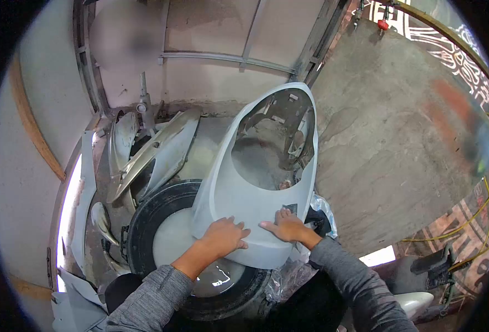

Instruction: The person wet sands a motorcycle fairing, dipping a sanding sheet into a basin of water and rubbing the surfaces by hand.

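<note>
A large pale grey plastic vehicle panel (255, 205) with a big oval opening leans over a round black tub (139, 232) of cloudy water (172, 238). My left hand (225, 235) rests on the panel's lower left part, fingers apart. On the lower right part, my right hand (287, 226) presses its fingers against the surface. A small dark grey piece, apparently sandpaper (291, 208), sticks out past those fingertips. The rest of it is hidden under the hand. Both hands are close together, below the opening.
Several worn body panels (158, 146) lean at the back left beside a metal post (144, 102). Crumpled clear plastic (291, 279) lies right of the tub. A grey board (388, 144) stands at the right, with a yellow cable (465, 227) beyond it.
</note>
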Motion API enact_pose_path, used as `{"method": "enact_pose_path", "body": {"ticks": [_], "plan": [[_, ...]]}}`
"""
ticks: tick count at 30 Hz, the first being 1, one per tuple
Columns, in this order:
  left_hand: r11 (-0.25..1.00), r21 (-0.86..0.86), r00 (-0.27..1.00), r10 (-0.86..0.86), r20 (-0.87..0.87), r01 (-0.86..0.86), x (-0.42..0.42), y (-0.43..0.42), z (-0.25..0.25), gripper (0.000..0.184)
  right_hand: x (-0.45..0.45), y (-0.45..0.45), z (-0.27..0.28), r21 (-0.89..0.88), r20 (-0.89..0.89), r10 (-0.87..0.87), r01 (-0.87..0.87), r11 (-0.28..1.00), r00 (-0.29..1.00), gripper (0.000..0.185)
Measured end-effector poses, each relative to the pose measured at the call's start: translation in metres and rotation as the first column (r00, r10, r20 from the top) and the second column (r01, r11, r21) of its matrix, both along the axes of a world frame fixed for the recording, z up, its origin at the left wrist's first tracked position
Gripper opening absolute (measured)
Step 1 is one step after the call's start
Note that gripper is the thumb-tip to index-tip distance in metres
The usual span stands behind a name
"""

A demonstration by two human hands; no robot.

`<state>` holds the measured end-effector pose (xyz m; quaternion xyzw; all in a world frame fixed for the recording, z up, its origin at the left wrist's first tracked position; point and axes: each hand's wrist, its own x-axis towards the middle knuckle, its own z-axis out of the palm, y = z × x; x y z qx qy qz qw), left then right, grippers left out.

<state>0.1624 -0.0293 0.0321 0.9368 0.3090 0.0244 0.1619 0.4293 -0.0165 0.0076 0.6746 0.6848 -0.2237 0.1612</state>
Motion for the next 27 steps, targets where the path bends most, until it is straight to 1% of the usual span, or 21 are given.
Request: {"method": "enact_pose_path", "body": {"ticks": [1, 3, 4, 5, 7, 8, 10, 11, 12, 13, 15, 16, 17, 19, 20, 21, 23, 24, 25, 26, 27], "plan": [[1.0, -0.001, 1.0, 0.0, 0.0, 0.0, 0.0, -0.002, -0.002, 0.047, 0.012, 0.005, 0.0, -0.001, 0.0, 0.0, 0.0, 1.0, 1.0, 0.115], [0.999, 0.049, 0.998, -0.002, 0.063, -0.001, 0.0, -0.003, -0.006, 0.047, 0.044, 0.036, -0.002, 0.139, 0.128, -0.044, 0.026, 0.99, 0.991, 0.114], [0.999, 0.051, 0.998, -0.001, 0.06, -0.002, 0.0, -0.003, -0.007, 0.047, 0.061, 0.054, -0.01, 0.225, 0.163, -0.029, -0.009, 0.974, 0.986, 0.113], [0.999, 0.051, 0.997, 0.001, 0.073, -0.005, 0.0, -0.002, -0.008, 0.048, 0.062, 0.064, -0.011, 0.23, 0.157, -0.03, -0.007, 0.973, 0.987, 0.113], [0.999, 0.046, 0.997, 0.0, 0.082, -0.004, -0.003, -0.003, -0.01, 0.048, 0.05, 0.067, -0.004, 0.272, 0.116, -0.095, 0.061, 0.96, 0.989, 0.11], [0.999, 0.039, 0.997, 0.007, 0.08, -0.01, -0.004, -0.003, -0.01, 0.049, 0.039, 0.049, 0.0, 0.199, 0.165, -0.05, 0.017, 0.98, 0.985, 0.106], [0.999, 0.045, 0.997, 0.011, 0.082, -0.015, -0.007, -0.001, -0.009, 0.05, 0.023, 0.011, -0.022, 0.176, 0.112, 0.036, -0.056, 0.983, 0.993, 0.102], [0.998, 0.052, 0.993, 0.028, 0.114, -0.034, -0.007, -0.003, -0.012, 0.05, 0.013, -0.012, -0.017, 0.182, -0.053, 0.04, -0.03, 0.983, 0.998, 0.099], [0.997, 0.058, 0.989, 0.042, 0.144, -0.051, -0.009, -0.006, -0.015, 0.051, 0.003, -0.037, -0.001, 0.182, -0.218, 0.04, 0.0, 0.983, 0.975, 0.096], [0.997, 0.057, 0.989, 0.04, 0.142, -0.048, -0.011, -0.007, -0.015, 0.051, -0.003, -0.056, 0.012, 0.181, -0.22, 0.038, 0.003, 0.983, 0.975, 0.096], [0.998, 0.035, 0.989, 0.041, 0.139, -0.046, -0.015, -0.01, -0.014, 0.055, -0.011, -0.087, 0.028, 0.26, -0.457, 0.134, -0.012, 0.966, 0.879, 0.089], [0.998, 0.032, 0.984, 0.045, 0.175, -0.051, -0.016, -0.014, -0.011, 0.055, -0.011, -0.098, 0.027, 0.393, -0.467, 0.213, -0.014, 0.919, 0.858, 0.071], [0.998, 0.033, 0.985, 0.044, 0.169, -0.051, -0.018, -0.016, -0.009, 0.055, -0.011, -0.102, 0.029, 0.394, -0.471, 0.213, -0.012, 0.919, 0.856, 0.071], [0.993, 0.065, 0.978, 0.081, 0.195, -0.095, -0.021, -0.021, -0.008, 0.055, -0.014, -0.109, 0.032, 0.409, -0.444, 0.182, 0.018, 0.912, 0.877, 0.063], [0.993, 0.056, 0.978, 0.087, 0.188, -0.099, -0.024, -0.024, -0.007, 0.059, -0.015, -0.113, 0.02, 0.533, -0.419, 0.229, 0.034, 0.845, 0.878, 0.062], [0.993, 0.053, 0.979, 0.092, 0.181, -0.103, -0.027, -0.027, -0.007, 0.059, -0.019, -0.117, 0.023, 0.53, -0.427, 0.231, 0.035, 0.847, 0.874, 0.062], [0.985, 0.099, 0.966, 0.117, 0.231, -0.143, -0.033, -0.034, -0.007, 0.064, -0.023, -0.118, 0.031, 0.539, -0.432, 0.226, 0.049, 0.841, 0.873, 0.054], [0.984, 0.093, 0.967, 0.126, 0.221, -0.149, -0.037, -0.037, -0.008, 0.064, -0.028, -0.119, 0.039, 0.58, -0.415, 0.263, 0.03, 0.814, 0.871, 0.05], [0.974, 0.106, 0.952, 0.169, 0.257, -0.202, -0.042, -0.04, -0.008, 0.067, -0.034, -0.121, 0.053, 0.522, -0.428, 0.188, 0.072, 0.85, 0.884, 0.049], [0.96, 0.119, 0.933, 0.211, 0.291, -0.254, -0.048, -0.044, -0.008, 0.07, -0.035, -0.12, 0.053, 0.543, -0.392, 0.202, 0.049, 0.838, 0.897, 0.047], [0.959, 0.115, 0.935, 0.221, 0.277, -0.261, -0.054, -0.046, -0.006, 0.07, -0.035, -0.118, 0.051, 0.565, -0.355, 0.216, 0.024, 0.825, 0.91, 0.044]]}}
